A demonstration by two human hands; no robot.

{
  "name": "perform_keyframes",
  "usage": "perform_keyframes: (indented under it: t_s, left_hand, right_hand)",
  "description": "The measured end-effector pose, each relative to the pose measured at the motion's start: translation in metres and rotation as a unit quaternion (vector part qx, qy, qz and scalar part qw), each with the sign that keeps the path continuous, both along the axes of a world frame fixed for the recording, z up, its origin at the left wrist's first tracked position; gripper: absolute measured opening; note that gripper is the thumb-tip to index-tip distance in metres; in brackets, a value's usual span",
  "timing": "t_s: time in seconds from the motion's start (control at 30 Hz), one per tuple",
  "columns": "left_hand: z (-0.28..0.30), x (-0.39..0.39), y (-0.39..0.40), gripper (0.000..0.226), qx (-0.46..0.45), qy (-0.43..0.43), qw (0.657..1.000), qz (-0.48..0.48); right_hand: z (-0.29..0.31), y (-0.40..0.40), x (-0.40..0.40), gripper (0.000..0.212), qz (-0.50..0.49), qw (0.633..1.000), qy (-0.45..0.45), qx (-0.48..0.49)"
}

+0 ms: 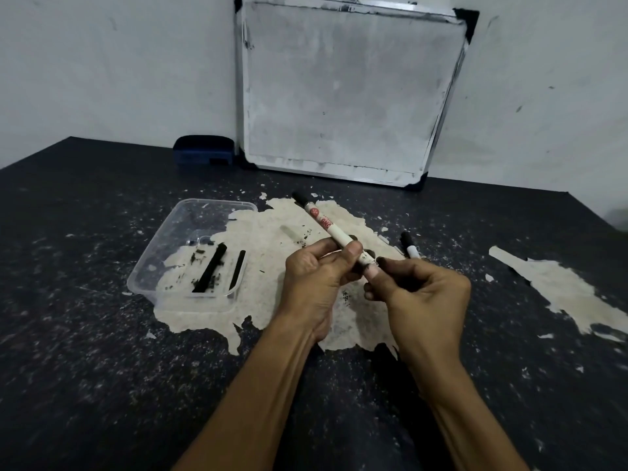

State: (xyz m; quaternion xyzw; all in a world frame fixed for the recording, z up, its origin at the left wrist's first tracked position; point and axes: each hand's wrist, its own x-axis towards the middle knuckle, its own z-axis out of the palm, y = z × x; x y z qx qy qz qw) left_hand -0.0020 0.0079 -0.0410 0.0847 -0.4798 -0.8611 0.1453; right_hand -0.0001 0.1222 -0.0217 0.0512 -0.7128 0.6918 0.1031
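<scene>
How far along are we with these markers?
Looks done: two black sticks lie in the clear tub. In hand: the left hand grips the white marker while the right hand pinches its near end. Probably left: the second marker lying on the table beyond the right hand.

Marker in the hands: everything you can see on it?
The marker has a white, plastic-looking barrel with red print and a black cap on its far end. Held above the table, it slants away leftward. The left hand grips its lower barrel; the right hand pinches its hidden near end.
</scene>
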Motion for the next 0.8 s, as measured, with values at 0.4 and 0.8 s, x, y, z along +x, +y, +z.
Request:
perform_keyframes:
  t_s: [0.4,0.8]
  left_hand:
    - [-0.002,0.001,-0.002,0.008,-0.067,-0.018,0.998,0.0]
    - [0.001,-0.02,0.027,0.023,-0.509,-0.099,0.855,-0.013]
  right_hand:
    - [0.009,0.012,-0.004,0.014,0.087,0.99,-0.103,-0.03]
    - [0.0,0.049,-0.029,0.032,-0.147,0.923,-0.107,0.339]
